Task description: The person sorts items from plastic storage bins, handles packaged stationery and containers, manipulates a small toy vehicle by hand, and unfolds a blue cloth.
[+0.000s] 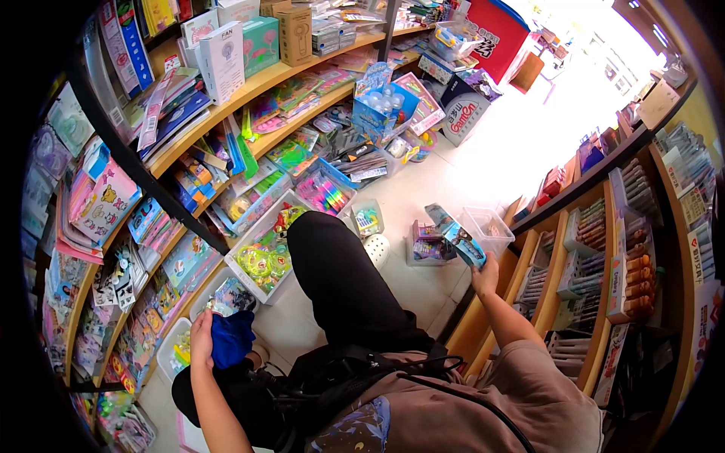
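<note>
My left hand (202, 340) is closed on a bunched blue cloth (232, 338), low beside my bent knee. The cloth hangs over small bins at the foot of the left shelves. Out to the right, my right hand (485, 275) grips the near end of a long, blue printed packet (458, 237). That packet is held above the floor, close to a clear plastic bin (487, 226) and a small bin of purple packets (429, 245). What the packet contains cannot be made out.
Curved wooden shelves (279, 72) with boxes and stationery rise on the left. Pen racks (589, 249) stand close on my right. A white bin of yellow-green packets (264, 260) sits by my knee. Beyond is a blue box of clear balls (385, 106) and a tiled floor (423, 185).
</note>
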`<action>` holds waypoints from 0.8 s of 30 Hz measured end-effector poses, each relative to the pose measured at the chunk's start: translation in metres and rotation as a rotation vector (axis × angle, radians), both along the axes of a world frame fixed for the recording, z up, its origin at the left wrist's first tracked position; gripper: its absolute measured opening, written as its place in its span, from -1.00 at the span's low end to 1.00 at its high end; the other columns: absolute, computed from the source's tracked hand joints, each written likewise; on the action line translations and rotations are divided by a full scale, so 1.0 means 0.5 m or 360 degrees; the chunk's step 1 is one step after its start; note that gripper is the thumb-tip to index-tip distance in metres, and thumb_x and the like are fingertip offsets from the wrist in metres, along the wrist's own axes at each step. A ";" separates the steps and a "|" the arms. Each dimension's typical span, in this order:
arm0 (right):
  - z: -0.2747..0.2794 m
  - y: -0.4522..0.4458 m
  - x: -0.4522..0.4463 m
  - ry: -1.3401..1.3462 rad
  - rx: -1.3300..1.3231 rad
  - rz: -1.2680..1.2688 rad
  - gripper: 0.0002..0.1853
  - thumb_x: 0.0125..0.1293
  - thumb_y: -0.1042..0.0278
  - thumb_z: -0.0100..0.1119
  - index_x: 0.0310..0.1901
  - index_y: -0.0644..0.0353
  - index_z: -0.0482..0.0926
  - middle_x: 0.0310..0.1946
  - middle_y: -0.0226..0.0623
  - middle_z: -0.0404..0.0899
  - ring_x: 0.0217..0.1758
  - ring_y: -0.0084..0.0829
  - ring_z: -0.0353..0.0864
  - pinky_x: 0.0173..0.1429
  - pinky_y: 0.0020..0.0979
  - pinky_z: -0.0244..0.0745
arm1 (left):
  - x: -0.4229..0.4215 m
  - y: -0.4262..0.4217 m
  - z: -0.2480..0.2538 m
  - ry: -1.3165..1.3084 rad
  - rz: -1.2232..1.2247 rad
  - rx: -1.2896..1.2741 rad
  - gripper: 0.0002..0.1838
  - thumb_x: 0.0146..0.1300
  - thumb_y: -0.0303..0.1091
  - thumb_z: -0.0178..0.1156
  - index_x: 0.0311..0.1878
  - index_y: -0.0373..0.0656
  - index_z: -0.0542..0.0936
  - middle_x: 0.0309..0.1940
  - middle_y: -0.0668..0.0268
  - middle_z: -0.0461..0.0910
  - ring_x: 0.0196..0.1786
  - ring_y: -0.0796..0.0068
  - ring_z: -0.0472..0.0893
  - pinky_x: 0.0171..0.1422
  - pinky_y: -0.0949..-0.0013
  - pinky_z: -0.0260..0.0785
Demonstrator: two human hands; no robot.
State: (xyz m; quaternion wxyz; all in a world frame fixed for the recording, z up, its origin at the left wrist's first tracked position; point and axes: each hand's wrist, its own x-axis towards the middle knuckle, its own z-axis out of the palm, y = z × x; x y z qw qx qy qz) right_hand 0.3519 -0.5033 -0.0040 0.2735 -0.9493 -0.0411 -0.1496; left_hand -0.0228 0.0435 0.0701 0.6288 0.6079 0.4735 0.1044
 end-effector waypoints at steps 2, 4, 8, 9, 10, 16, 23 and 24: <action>0.005 0.000 0.002 0.0039 -0.0002 -0.0018 -0.65 -0.06 0.52 0.22 -0.19 0.16 0.36 -0.37 -0.03 0.46 -0.23 0.03 0.42 -0.14 -0.10 0.32 | -0.003 0.002 -0.007 -0.0009 0.0024 0.0005 -0.61 0.29 -0.01 0.05 -0.12 -0.18 0.54 -0.23 0.44 0.50 -0.13 0.65 0.40 0.04 0.56 0.18; 0.013 0.003 -0.004 0.0011 -0.0035 0.0037 -0.65 -0.05 0.52 0.21 -0.19 0.15 0.36 -0.36 -0.03 0.45 -0.22 0.02 0.41 -0.14 -0.11 0.32 | -0.007 0.006 -0.014 -0.0014 0.0031 -0.0003 -0.61 0.29 -0.01 0.05 -0.13 -0.18 0.54 -0.23 0.44 0.50 -0.13 0.65 0.40 0.04 0.56 0.18; 0.020 0.005 -0.008 -0.0005 -0.0097 0.0080 -0.65 -0.05 0.53 0.21 -0.19 0.14 0.35 -0.34 -0.03 0.45 -0.20 0.00 0.41 -0.12 -0.13 0.32 | -0.007 0.004 -0.010 -0.0009 0.0028 -0.0027 -0.62 0.29 -0.01 0.05 -0.15 -0.16 0.55 -0.24 0.45 0.50 -0.13 0.66 0.39 0.03 0.56 0.18; 0.022 0.005 -0.009 -0.0016 -0.0097 0.0094 -0.64 -0.05 0.53 0.22 -0.18 0.14 0.35 -0.33 -0.04 0.45 -0.19 0.00 0.41 -0.11 -0.13 0.32 | -0.006 0.002 -0.006 -0.0003 0.0031 -0.0028 -0.63 0.29 -0.01 0.05 -0.16 -0.16 0.55 -0.24 0.45 0.50 -0.14 0.66 0.39 0.03 0.56 0.18; 0.023 0.006 -0.009 -0.0027 -0.0097 0.0109 -0.64 -0.05 0.53 0.22 -0.18 0.14 0.36 -0.32 -0.04 0.45 -0.18 -0.01 0.40 -0.10 -0.14 0.32 | -0.005 0.002 -0.006 -0.0008 0.0027 -0.0033 -0.63 0.29 -0.01 0.05 -0.15 -0.16 0.55 -0.25 0.45 0.50 -0.14 0.66 0.39 0.03 0.56 0.18; 0.027 0.007 -0.004 0.0047 -0.0107 0.0175 -0.60 -0.07 0.52 0.25 -0.14 0.13 0.37 -0.29 -0.05 0.45 -0.12 -0.02 0.39 -0.06 -0.17 0.33 | -0.009 0.004 -0.010 -0.0004 0.0018 -0.0003 -0.61 0.29 -0.02 0.04 -0.13 -0.18 0.54 -0.23 0.44 0.50 -0.13 0.65 0.39 0.04 0.56 0.18; 0.017 0.000 0.021 0.0050 0.0087 0.0078 -0.63 -0.09 0.52 0.28 -0.19 0.19 0.41 -0.32 0.02 0.49 -0.24 0.03 0.46 -0.14 -0.19 0.37 | -0.008 0.004 -0.012 0.0004 0.0012 -0.0006 -0.59 0.30 -0.02 0.04 -0.08 -0.20 0.53 -0.19 0.42 0.51 -0.09 0.63 0.40 0.07 0.55 0.17; 0.024 0.001 0.024 0.0020 0.0268 -0.0019 -0.64 -0.11 0.50 0.30 -0.22 0.23 0.42 -0.36 -0.07 0.53 -0.30 -0.09 0.51 -0.18 -0.26 0.39 | -0.009 0.003 -0.012 0.0002 0.0014 -0.0007 -0.59 0.30 -0.02 0.04 -0.07 -0.21 0.53 -0.19 0.41 0.51 -0.08 0.62 0.40 0.07 0.54 0.17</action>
